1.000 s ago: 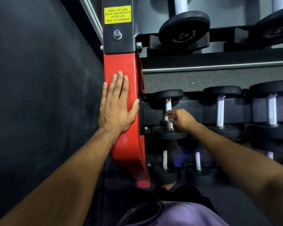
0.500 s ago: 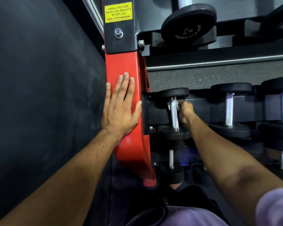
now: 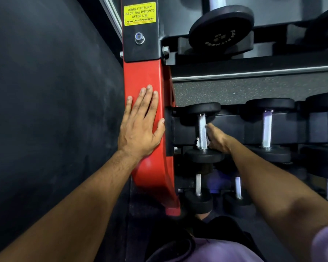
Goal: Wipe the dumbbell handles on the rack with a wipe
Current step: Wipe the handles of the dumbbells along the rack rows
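Your left hand [image 3: 140,127] lies flat, fingers spread, on the red rack upright [image 3: 146,76] to brace you, while your right hand [image 3: 217,138] wraps its grip and the wipe [image 3: 197,142] round the dumbbell handle [image 3: 202,129] from behind.

Glossy red rack upright [image 3: 142,76], metal handle [image 3: 202,129]

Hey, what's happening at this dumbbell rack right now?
A person is cleaning dumbbells on a gym rack. Their right hand reaches around the metal handle of the leftmost dumbbell on the middle shelf, holding a white wipe that peeks out on the handle's far side. Their left hand rests flat, fingers straight, on the rack's red side post. The neighbouring dumbbell handle to the right is not being touched.
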